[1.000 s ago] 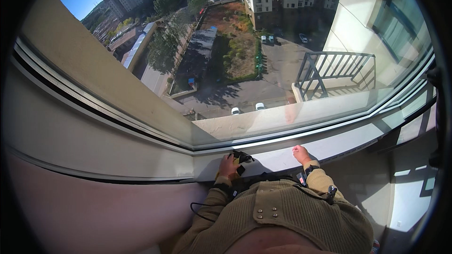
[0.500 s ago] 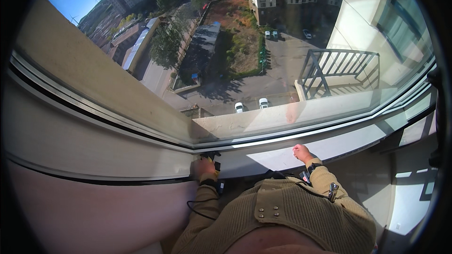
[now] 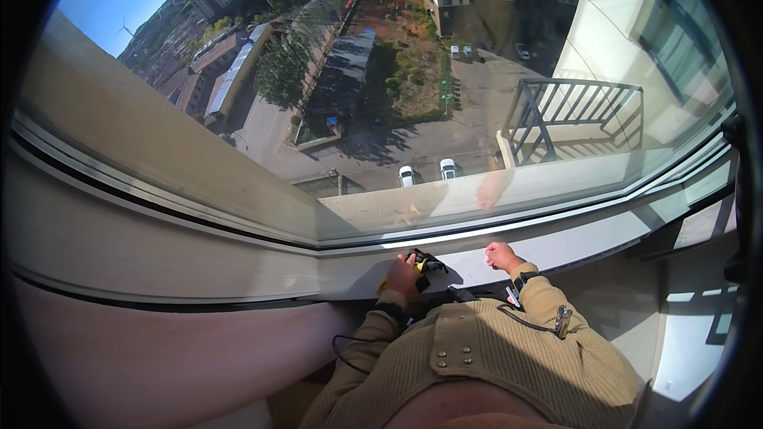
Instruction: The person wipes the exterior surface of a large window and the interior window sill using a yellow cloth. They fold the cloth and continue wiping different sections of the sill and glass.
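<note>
My left hand point(image 3: 402, 276) is wrapped round a yellow-and-black handheld power tool point(image 3: 430, 260), whose kind I cannot make out. The tool's black front end points right, just over the white window sill point(image 3: 572, 240), and casts a shadow there. My right hand point(image 3: 501, 257) is closed above the sill, to the right of the tool and apart from it. Whatever its fingers may hold is hidden or too small to name. Both wrists wear dark bands with cables along the sleeves.
A large window pane point(image 3: 381, 210) rises beyond the sill, in a white frame point(image 3: 238, 232). Outside, far below, are parked cars point(image 3: 447, 168). A metal balcony railing point(image 3: 584, 115) stands outside at the right. A pale wall point(image 3: 143, 349) lies at my left.
My left hand has moved right with the power tool, from the window corner to over the sill. My right hand has shifted slightly left, still closed.
</note>
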Demonstrator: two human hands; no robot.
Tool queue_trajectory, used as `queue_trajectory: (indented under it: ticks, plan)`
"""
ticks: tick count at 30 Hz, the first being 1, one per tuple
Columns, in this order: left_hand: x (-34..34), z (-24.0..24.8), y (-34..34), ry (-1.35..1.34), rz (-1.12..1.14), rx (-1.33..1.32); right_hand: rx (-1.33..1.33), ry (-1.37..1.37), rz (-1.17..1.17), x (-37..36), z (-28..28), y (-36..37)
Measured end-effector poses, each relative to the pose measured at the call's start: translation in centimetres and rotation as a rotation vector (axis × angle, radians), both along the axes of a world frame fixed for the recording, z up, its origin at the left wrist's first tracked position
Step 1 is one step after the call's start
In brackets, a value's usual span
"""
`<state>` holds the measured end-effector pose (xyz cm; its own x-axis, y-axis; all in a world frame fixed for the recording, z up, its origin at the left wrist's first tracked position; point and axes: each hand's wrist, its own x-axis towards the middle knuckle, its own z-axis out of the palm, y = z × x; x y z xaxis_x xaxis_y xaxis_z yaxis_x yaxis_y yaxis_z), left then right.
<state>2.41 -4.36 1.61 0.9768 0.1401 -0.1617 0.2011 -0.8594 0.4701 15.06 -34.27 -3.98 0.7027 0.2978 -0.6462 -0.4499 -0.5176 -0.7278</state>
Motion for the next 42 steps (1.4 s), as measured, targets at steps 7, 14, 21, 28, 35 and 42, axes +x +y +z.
queue_trajectory:
  ticks: [7,14,21,28,35,42]
  plan:
    - [-6.4,-1.9,11.1,0.072,0.548,0.215,0.114,0.03,0.003,-0.3,-0.8,-0.5]
    - [-8.6,-1.9,16.8,0.258,0.737,0.364,0.093,0.031,0.022,-0.2,-0.9,-0.7]
    - [-1.1,-1.1,5.6,0.248,0.447,0.312,0.126,0.076,0.007,0.0,-0.3,-0.6]
    - [1.2,-1.0,-3.1,0.128,0.0,0.151,0.105,0.085,0.014,0.3,0.7,-0.3]
    - [-1.7,-1.1,2.7,-0.077,0.281,0.076,0.086,0.059,-0.02,0.0,0.4,-0.4]
    - [-7.1,-1.5,14.8,0.201,0.693,0.299,0.051,0.005,-0.029,-0.4,-0.3,-0.5]
